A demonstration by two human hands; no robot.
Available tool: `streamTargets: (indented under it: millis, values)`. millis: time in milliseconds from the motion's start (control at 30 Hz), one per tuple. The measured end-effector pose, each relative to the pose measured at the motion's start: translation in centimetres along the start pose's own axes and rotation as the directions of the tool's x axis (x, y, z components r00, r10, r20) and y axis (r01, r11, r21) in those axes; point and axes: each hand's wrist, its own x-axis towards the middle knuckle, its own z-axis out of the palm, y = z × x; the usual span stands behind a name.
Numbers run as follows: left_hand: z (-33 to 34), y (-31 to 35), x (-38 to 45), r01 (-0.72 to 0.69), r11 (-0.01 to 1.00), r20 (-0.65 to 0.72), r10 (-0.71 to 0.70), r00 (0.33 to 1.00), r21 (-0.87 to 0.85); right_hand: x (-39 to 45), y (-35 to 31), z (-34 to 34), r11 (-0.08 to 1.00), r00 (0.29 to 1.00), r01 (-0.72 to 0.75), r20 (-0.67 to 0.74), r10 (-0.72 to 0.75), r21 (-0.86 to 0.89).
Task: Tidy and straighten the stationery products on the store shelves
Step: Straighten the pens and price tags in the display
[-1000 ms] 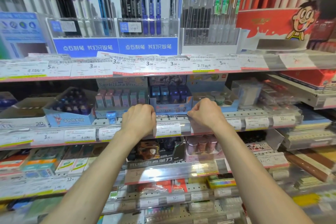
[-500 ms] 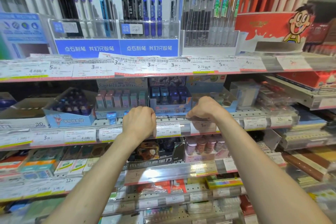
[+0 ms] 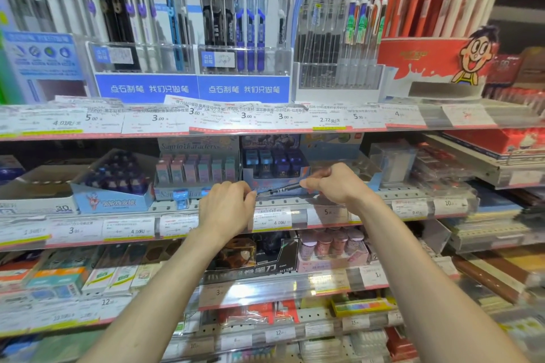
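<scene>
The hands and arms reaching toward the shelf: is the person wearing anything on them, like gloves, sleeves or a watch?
Nothing shows. The left hand and right hand are bare, with no gloves or visible rings. Both forearms are uncovered down to the bottom edge of the picture, so no sleeve appears, and neither wrist carries a watch or bracelet.

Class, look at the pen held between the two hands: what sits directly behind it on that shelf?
Behind the pen stands a display box of dark blue erasers. The right hand hides the pen's end and part of the neighbouring tray.
</scene>
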Motion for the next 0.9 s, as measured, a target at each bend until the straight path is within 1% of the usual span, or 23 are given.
streamTargets:
  millis: [67, 133, 267, 367, 467, 567, 633, 733, 800, 900]
  values:
    - [-0.1, 0.0, -0.1, 0.001, 0.998, 0.001, -0.001, 1.000, -0.061, -0.1, 0.3, -0.2, 0.997, 0.999, 0.000, -0.036, 0.002, 0.072]
    - [-0.4, -0.2, -0.1, -0.012, 0.990, 0.009, 0.013, 1.000, -0.141, -0.3, 0.5, -0.5, 0.994, 0.998, -0.001, -0.067, 0.008, 0.106]
    - [-1.1, -0.5, -0.3, -0.095, 0.931, -0.011, 0.097, 0.995, -0.354, -1.1, 1.0, -0.9, 0.986, 0.996, 0.044, -0.085, -0.030, 0.163]
    - [-1.6, -0.6, -0.8, -0.144, 0.885, -0.005, 0.157, 0.988, -0.442, -2.2, 1.5, -1.2, 0.982, 0.994, 0.105, -0.039, -0.100, 0.156]
    - [-2.1, -0.9, -1.3, -0.134, 0.835, 0.025, 0.174, 0.984, -0.533, -3.3, 2.0, -1.5, 0.979, 0.983, 0.174, 0.047, -0.180, 0.102]
    - [-2.7, -1.2, -1.5, -0.140, 0.807, 0.018, 0.184, 0.983, -0.574, -4.2, 1.8, -1.2, 0.973, 0.965, 0.229, 0.127, -0.230, 0.023]
    - [-3.3, -1.4, -1.5, -0.148, 0.791, 0.004, 0.187, 0.982, -0.594, -4.8, 1.0, -0.6, 0.954, 0.946, 0.299, 0.136, -0.293, -0.020]
    - [-4.3, -1.5, -1.8, -0.184, 0.783, -0.001, 0.228, 0.974, -0.594, -5.7, -0.5, 0.5, 0.925, 0.918, 0.375, 0.158, -0.363, -0.060]
    - [-5.1, -1.6, -1.9, -0.208, 0.782, -0.008, 0.251, 0.968, -0.587, -6.3, -1.6, 1.1, 0.903, 0.903, 0.416, 0.169, -0.396, -0.110]
    - [-6.8, -2.1, -1.9, -0.229, 0.788, -0.035, 0.256, 0.966, -0.572, -7.1, -3.2, 1.4, 0.879, 0.886, 0.457, 0.155, -0.437, -0.137]
